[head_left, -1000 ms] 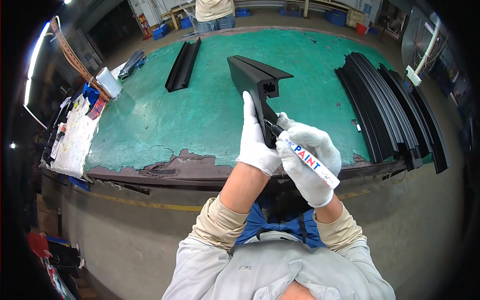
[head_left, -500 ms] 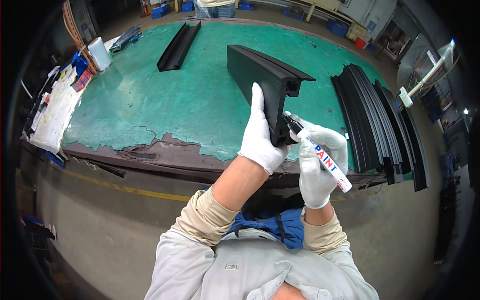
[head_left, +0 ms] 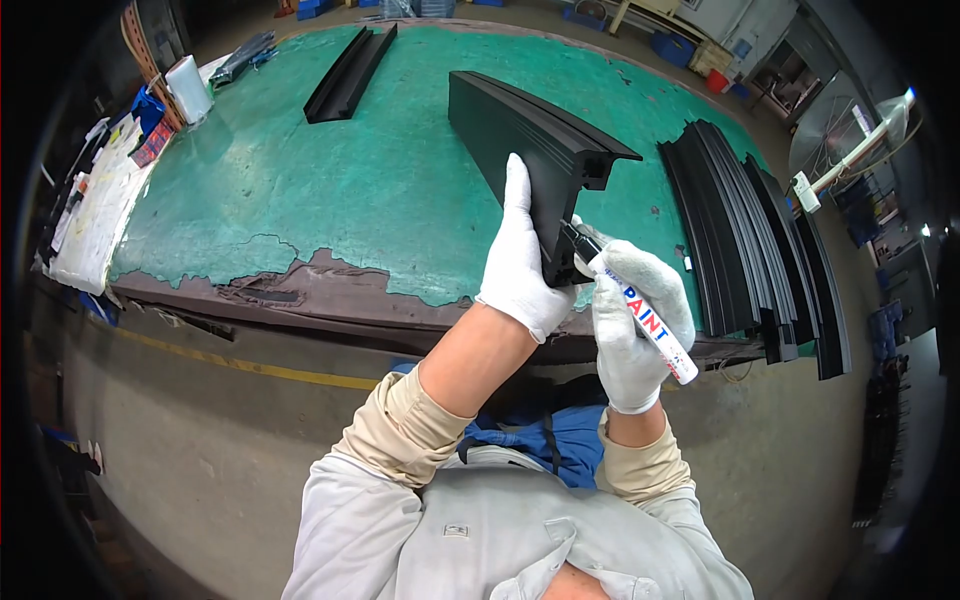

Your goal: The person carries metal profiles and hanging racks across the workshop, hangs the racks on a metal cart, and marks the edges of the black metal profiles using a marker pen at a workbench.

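Note:
A long black extruded profile [head_left: 520,150] is tilted up over the front of the table, its cut end towards me. Gripping its lower near end is my left hand [head_left: 520,265], in a white glove, with the thumb laid along the flat face. My right hand [head_left: 640,310], also gloved in white, is closed round a white paint marker [head_left: 655,335] lettered "PAINT". The marker's black tip end is at the cut end of the profile; whether it touches I cannot tell.
The table has a worn green top [head_left: 250,190]. Several black profiles [head_left: 735,230] lie side by side on the right, some reaching past the front edge. Another black profile [head_left: 350,75] lies at the back left. A white roll [head_left: 188,90] stands left; a fan [head_left: 830,140] is at the right.
The view has shifted slightly. The marker's tip end sits a little higher along the profile's cut end. Both hands keep their hold.

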Available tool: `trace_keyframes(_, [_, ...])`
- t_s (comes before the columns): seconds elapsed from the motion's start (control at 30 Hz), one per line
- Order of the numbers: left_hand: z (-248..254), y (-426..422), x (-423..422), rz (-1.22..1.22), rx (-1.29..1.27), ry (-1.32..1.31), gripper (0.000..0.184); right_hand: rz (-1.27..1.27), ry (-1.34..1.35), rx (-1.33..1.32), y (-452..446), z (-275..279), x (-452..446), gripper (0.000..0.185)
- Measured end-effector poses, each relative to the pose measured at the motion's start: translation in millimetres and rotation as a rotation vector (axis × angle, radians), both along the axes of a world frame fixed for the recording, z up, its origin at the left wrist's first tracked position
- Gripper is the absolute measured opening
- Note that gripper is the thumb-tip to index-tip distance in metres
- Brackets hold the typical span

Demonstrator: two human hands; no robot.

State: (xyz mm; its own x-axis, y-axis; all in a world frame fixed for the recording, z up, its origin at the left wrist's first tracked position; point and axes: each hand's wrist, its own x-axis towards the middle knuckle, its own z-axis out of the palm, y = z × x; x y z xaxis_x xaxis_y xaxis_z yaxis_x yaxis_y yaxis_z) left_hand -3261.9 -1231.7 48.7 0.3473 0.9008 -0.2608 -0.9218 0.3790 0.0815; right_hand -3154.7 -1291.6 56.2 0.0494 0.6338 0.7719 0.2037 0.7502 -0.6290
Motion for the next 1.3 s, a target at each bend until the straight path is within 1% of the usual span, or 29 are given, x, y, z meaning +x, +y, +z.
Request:
trace_keyframes(0.23, [-0.1, -1.7, 0.9, 0.019, 0.021, 0.016, 0.055, 0.011, 0.01, -0.03, -2.2, 1.2, -1.6, 0.018])
trace_keyframes(0.5, [0.3, -3.8, -0.2, 0.009, 0.029, 0.009, 0.056, 0.037, 0.031, -0.02, 0.4, 0.5, -0.3, 0.021])
trace_keyframes(0.63, [7.1, -6.4, 0.5, -0.003, 0.016, 0.012, 0.057, 0.025, -0.032, 0.036, 3.1, 1.0, 3.7, 0.021])
trace_keyframes(0.7, [13.1, -9.7, 1.0, 0.021, -0.023, 0.044, 0.058, 0.021, 0.016, 0.036, 3.1, 1.3, 1.7, 0.021])
trace_keyframes(0.77, [4.9, -5.6, 1.2, 0.013, -0.025, 0.044, 0.058, 0.02, 0.04, 0.035, 2.9, 0.7, 1.7, 0.021])
trace_keyframes(0.9, [-2.4, -2.3, 3.0, -0.005, -0.022, 0.03, 0.059, 0.012, -0.061, 0.044, 2.2, 0.3, 5.9, 0.02])
trace_keyframes(1.0, [-2.3, -2.4, 3.2, -0.002, -0.008, 0.009, 0.06, 0.026, 0.059, -0.006, 1.3, 1.0, 2.0, 0.019])
trace_keyframes(1.13, [-5.7, -0.6, 4.0, -0.001, -0.027, 0.036, 0.061, 0.045, 0.026, -0.002, 0.3, 2.4, 5.4, 0.017])
trace_keyframes(1.3, [-6.0, -0.8, 3.9, -0.014, -0.008, 0.015, 0.062, 0.067, 0.06, -0.053, -1.2, 1.8, 4.8, 0.017])
